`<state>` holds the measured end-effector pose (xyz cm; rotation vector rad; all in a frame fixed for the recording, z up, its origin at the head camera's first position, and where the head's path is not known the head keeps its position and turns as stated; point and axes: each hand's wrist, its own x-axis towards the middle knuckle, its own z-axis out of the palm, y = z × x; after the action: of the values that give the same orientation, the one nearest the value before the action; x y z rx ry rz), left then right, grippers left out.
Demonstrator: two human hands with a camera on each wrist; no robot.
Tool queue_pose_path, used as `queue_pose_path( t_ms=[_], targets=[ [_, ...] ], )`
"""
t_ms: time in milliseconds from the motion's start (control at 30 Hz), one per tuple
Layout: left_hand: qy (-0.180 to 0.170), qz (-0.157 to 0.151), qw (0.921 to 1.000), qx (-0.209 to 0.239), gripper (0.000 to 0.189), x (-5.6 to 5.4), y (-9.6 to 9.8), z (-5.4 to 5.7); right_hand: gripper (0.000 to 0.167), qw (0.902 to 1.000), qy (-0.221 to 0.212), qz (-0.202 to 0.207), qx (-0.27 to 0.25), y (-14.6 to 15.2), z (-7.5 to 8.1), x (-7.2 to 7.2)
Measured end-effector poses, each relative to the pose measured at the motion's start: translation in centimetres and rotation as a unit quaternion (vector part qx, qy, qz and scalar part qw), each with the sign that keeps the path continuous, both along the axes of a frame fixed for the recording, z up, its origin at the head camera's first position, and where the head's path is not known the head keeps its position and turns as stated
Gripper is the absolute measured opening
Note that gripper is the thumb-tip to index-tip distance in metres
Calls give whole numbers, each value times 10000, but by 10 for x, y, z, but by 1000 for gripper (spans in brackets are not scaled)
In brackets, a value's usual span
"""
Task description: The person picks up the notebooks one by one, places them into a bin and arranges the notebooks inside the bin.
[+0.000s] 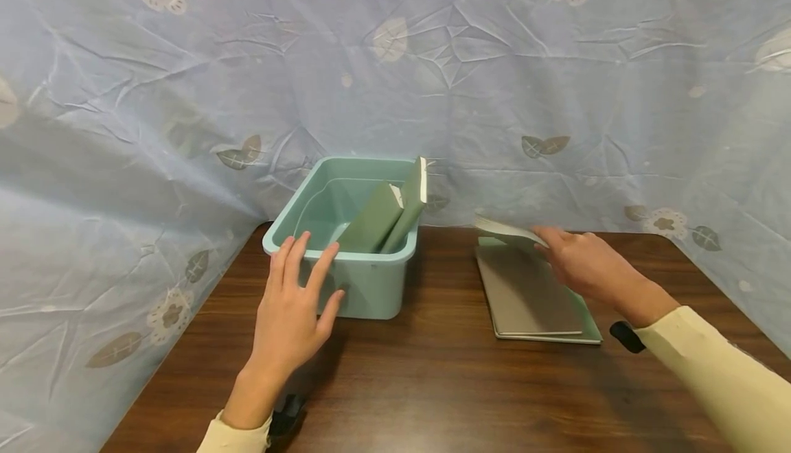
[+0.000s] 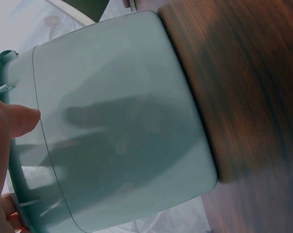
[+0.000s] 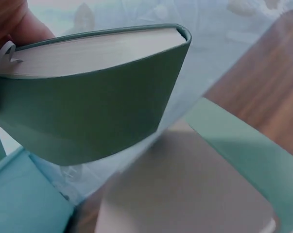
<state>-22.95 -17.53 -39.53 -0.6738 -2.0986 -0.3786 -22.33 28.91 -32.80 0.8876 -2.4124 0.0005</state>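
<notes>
A green hardcover notebook with a ribbon marker is gripped at one end by my right hand, raised above a small stack. On top of that stack lies a grey-brown notebook, with a light green notebook showing beneath it. My left hand is at the front rim of a teal plastic bin, fingers spread and the thumb outside the wall. Inside the bin, a green book leans beside a taller green book that sticks up past the right rim.
A dark wooden table carries the bin at left and the stack at right. Close behind its far edge hangs a wrinkled pale-blue floral sheet, which also runs along the left side.
</notes>
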Motion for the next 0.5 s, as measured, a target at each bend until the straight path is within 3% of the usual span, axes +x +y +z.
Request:
queue_pose_path(
  t_ms=[267,500],
  targets=[
    [-192,75,9998,-74,76,0,-2,1,32,9999,-1,-30,-99,-3,27,-5],
    [4,-15,10000,8,79,-1,-1,-1,30,9998,103,19,-172,-4,40,-6]
  ],
)
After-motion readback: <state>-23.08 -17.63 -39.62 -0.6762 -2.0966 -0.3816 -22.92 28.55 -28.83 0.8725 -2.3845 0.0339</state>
